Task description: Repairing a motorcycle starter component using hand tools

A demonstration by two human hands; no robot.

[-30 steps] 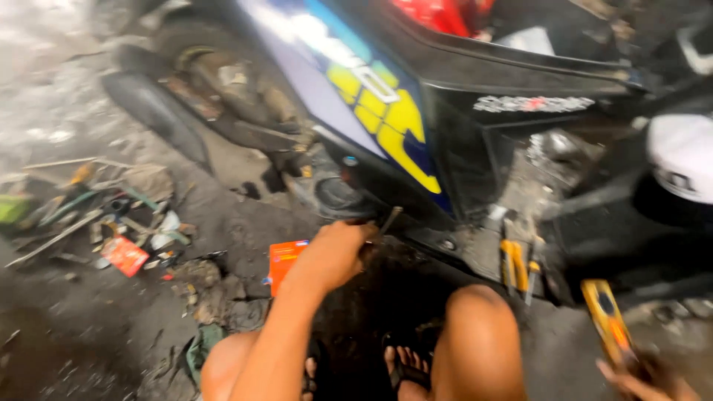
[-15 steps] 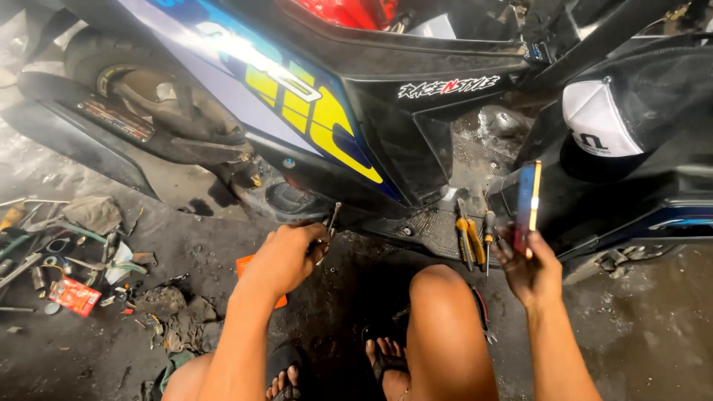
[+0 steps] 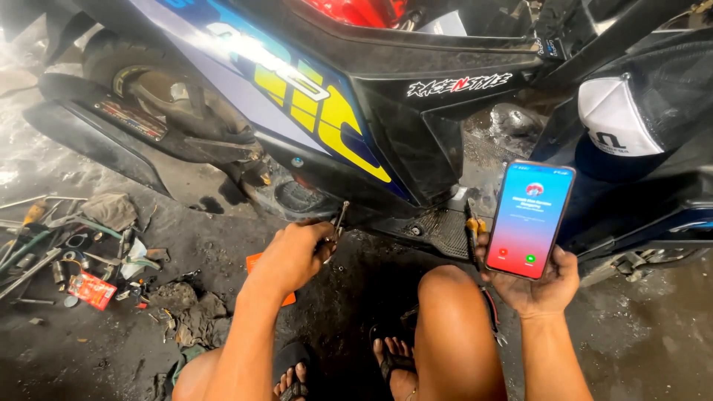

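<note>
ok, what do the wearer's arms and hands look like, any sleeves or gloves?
Both bare: left hand and right hand have no gloves, and no sleeves, watch or bands show on either forearm. No rings visible on the fingers.

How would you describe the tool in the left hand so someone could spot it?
Start at the scooter and drop to its lower edge. There the left hand grips a thin metal tool, its tip up against the bodywork. Unlike the yellow-handled tools on the footboard, it is bare and grey.
</note>
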